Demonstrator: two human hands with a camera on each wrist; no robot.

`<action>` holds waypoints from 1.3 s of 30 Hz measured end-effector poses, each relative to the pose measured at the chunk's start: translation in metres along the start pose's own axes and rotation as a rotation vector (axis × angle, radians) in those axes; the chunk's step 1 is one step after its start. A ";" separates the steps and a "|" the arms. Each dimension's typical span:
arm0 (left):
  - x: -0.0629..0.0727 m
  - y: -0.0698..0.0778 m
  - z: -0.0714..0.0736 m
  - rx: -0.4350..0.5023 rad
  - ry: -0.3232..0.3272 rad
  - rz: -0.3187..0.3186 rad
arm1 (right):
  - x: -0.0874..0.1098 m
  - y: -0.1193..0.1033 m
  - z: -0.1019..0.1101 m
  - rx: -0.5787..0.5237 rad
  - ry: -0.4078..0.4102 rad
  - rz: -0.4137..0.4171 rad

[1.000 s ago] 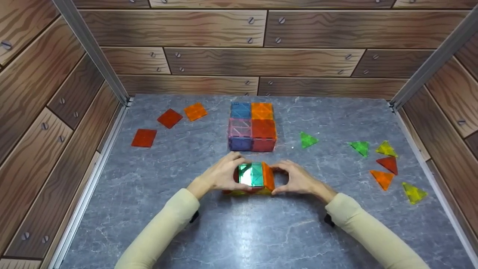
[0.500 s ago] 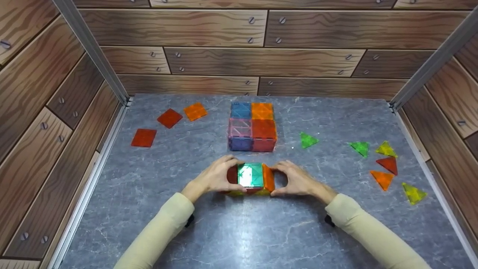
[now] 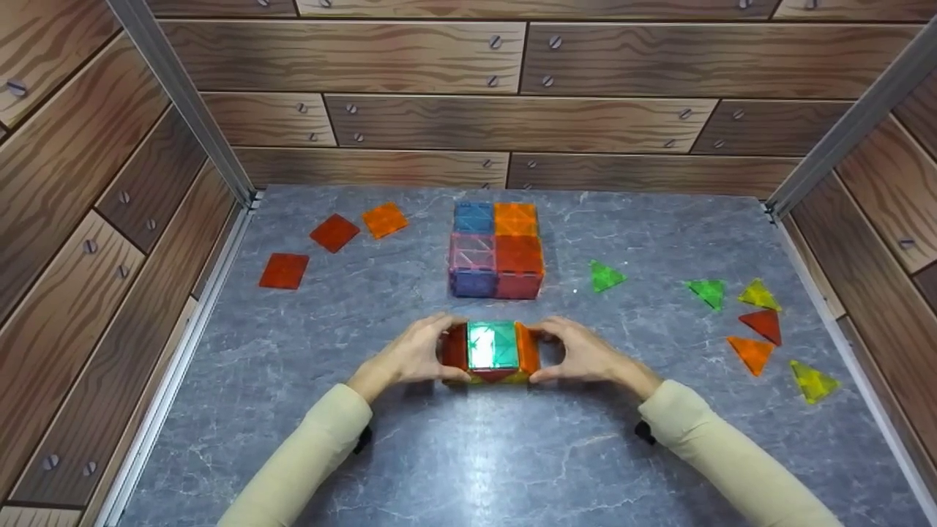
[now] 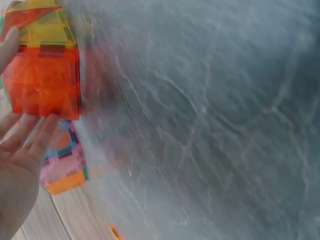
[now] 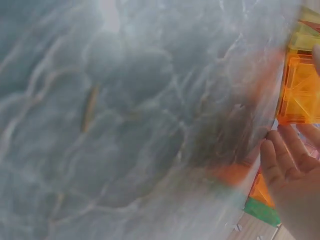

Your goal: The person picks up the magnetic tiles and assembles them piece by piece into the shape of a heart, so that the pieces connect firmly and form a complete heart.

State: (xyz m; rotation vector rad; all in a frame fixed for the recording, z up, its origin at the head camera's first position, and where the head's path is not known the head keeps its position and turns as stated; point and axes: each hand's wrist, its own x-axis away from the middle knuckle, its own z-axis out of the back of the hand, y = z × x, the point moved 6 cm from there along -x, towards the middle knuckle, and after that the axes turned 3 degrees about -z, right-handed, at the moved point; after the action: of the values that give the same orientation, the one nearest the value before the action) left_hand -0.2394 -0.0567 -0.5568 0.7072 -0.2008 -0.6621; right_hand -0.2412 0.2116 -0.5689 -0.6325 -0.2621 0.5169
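A small structure of translucent magnetic tiles (image 3: 505, 344) stands in front of me, with a shiny green top, sloping red and orange ends, and a front of red and yellow triangles. My left hand (image 3: 421, 351) grips its left end, thumb at the front corner and fingers at the back. In the left wrist view the red end tile (image 4: 42, 82) faces my palm, fingertips right at its edge. The right hand (image 3: 585, 351) holds the other end the same way. In the right wrist view the orange end tile (image 5: 302, 92) shows above those fingertips.
Behind the hands stands a larger tile block (image 3: 472, 252) in blue, orange, pink and red. Loose square tiles (image 3: 284, 271) lie at the left. Triangle tiles (image 3: 752, 355) are scattered at the right, one green triangle (image 3: 606, 276) nearer the block. A wood-patterned wall (image 3: 424, 58) encloses the table.
My left hand has slid left, off the green top, to the structure's left end, uncovering the red tile there. The right hand has stayed nearly in place.
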 end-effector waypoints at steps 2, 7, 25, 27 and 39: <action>0.000 0.002 0.000 -0.017 0.004 -0.003 | 0.000 0.002 0.000 -0.086 -0.002 -0.041; 0.000 0.007 -0.001 -0.085 0.026 -0.026 | -0.001 0.005 0.002 -0.285 0.029 -0.153; 0.000 0.018 -0.004 -0.132 0.151 -0.149 | 0.000 0.008 0.001 -0.561 0.078 -0.377; 0.002 0.012 -0.004 -0.056 0.152 -0.068 | 0.002 0.007 0.002 -0.528 0.089 -0.371; 0.006 0.000 -0.009 0.303 0.178 0.226 | 0.010 0.005 -0.001 -0.520 0.142 -0.364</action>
State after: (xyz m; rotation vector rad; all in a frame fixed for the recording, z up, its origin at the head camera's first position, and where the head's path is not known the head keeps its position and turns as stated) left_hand -0.2315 -0.0554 -0.5638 1.0132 -0.2155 -0.3531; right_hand -0.2340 0.2201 -0.5721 -1.0958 -0.3719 0.0441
